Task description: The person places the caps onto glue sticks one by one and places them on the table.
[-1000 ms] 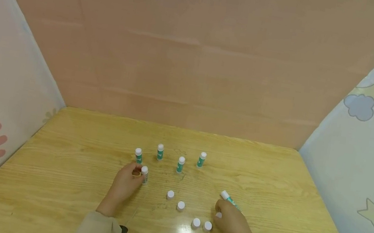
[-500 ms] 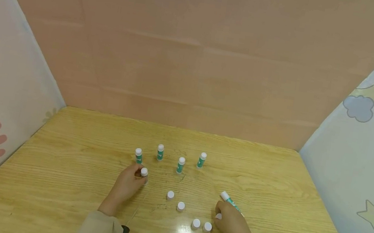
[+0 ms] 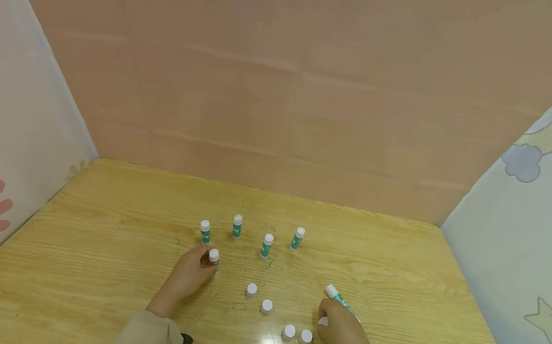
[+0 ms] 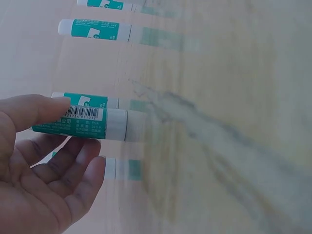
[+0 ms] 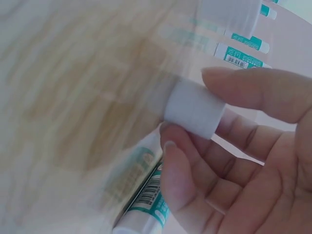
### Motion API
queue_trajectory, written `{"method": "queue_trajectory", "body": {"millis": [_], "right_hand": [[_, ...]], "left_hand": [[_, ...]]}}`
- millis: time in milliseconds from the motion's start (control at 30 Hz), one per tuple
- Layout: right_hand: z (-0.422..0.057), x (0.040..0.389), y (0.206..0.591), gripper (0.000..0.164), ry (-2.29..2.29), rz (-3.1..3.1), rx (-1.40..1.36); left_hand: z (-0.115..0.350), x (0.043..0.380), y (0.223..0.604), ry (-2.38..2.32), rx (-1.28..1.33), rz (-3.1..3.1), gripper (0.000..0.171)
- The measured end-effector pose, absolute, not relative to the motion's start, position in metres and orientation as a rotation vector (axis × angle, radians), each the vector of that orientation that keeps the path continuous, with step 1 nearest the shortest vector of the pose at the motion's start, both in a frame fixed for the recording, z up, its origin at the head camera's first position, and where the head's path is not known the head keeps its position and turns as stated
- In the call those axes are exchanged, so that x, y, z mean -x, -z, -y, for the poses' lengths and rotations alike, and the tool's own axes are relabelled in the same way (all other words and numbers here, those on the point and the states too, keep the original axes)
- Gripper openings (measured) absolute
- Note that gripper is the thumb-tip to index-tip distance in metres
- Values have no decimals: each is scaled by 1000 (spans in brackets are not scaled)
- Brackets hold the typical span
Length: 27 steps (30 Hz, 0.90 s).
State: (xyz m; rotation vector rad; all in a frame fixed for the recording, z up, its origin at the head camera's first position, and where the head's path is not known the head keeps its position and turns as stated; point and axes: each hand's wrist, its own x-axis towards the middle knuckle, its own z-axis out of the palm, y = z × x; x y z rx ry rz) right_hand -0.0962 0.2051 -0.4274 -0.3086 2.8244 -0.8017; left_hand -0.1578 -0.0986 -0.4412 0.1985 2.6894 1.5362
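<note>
My left hand pinches a glue stick between thumb and fingers. It has a white cap, a green label with a barcode and a white base, and stands upright close over the table. My right hand grips a white cap low at the tabletop, thumb on one side and fingers on the other. Just beyond that hand another glue stick lies on its side, partly hidden by the fingers. Behind my left hand a capped glue stick stands upright.
Three more upright glue sticks stand toward the back of the wooden table. Several loose white caps run diagonally between the hands. A tan panel closes the back, and patterned white panels flank both sides.
My left fingers have gone from beside the upright glue stick to closer round it, covering more of its body. The right hand keeps its grip on the white cap in the same spot.
</note>
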Motion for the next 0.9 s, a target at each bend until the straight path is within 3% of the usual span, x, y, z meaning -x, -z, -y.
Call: {"method": "queue_trajectory", "body": {"millis": [600,900], "right_hand": [[-207,96,431,9,853,-2871,332],[-205,101,427,14,951,-2956,495]], "left_hand": [[98,153,443,-1586,-315,-2701,25],[95,146,436,-1601,-347,-2726,21]]}}
